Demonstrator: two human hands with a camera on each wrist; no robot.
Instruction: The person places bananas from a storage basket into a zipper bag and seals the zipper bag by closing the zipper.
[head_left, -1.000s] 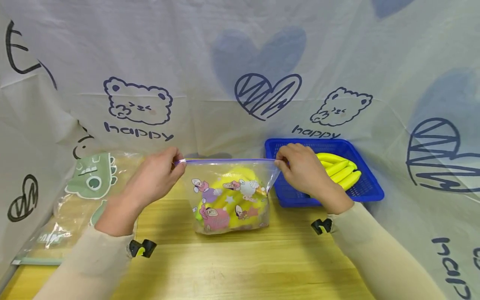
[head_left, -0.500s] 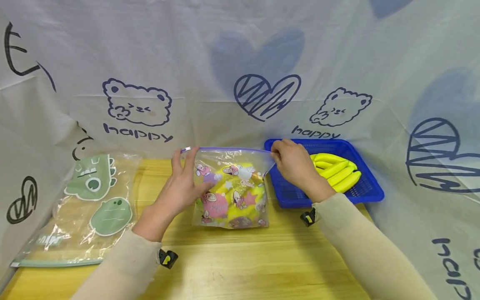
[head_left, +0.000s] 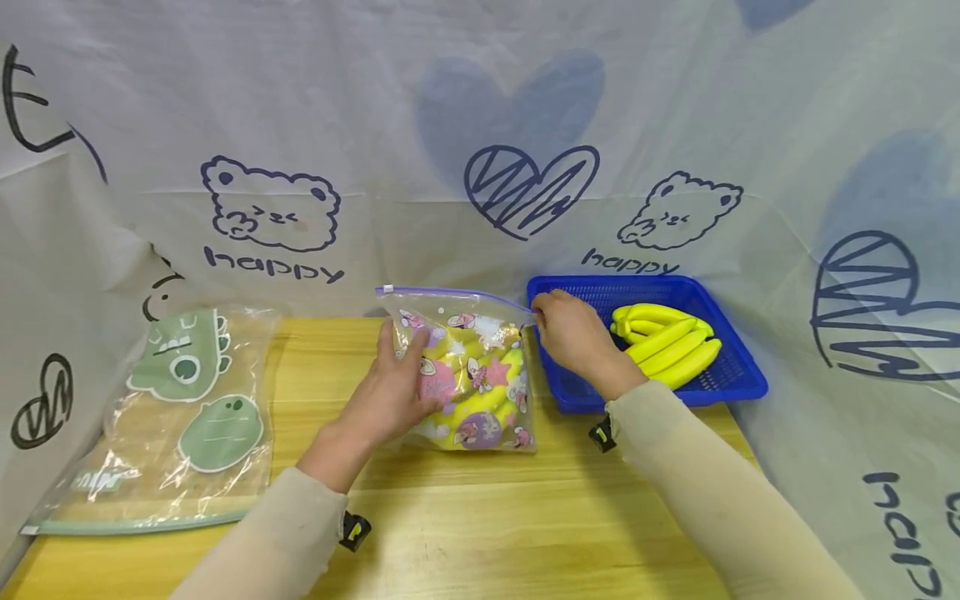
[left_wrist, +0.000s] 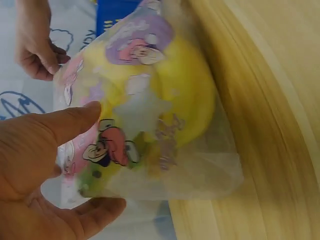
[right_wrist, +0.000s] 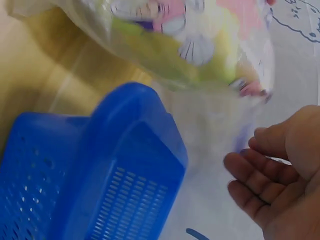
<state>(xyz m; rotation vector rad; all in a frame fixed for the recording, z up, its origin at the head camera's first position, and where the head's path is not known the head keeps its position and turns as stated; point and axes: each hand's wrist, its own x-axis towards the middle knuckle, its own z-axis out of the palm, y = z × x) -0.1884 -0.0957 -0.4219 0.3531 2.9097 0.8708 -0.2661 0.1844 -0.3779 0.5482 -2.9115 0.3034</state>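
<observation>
A clear zip bag (head_left: pixel 480 375) with pink and purple cartoon prints stands on the wooden table, bulging with yellow bananas. Along its top runs a purple zip, its white slider (head_left: pixel 386 289) at the left end. My left hand (head_left: pixel 390 387) holds the bag's left side, thumb across the front; in the left wrist view the fingers (left_wrist: pixel 102 215) reach round the bag's edge. My right hand (head_left: pixel 573 337) pinches the zip's right end between thumb and fingers, in front of the blue basket. The right wrist view has the bag's film (right_wrist: pixel 220 120) running up to those fingertips.
The blue plastic basket (head_left: pixel 738 385) at the right holds a bunch of yellow bananas (head_left: pixel 671 342). A second clear bag (head_left: pixel 157 433) with green dinosaur prints lies flat at the left. A printed white curtain (head_left: pixel 420 167) hangs behind and beside the table.
My left hand has let go of the zip's left end and moved down and right onto the bag's side. The zip's right end, still pinched, has shifted slightly left.
</observation>
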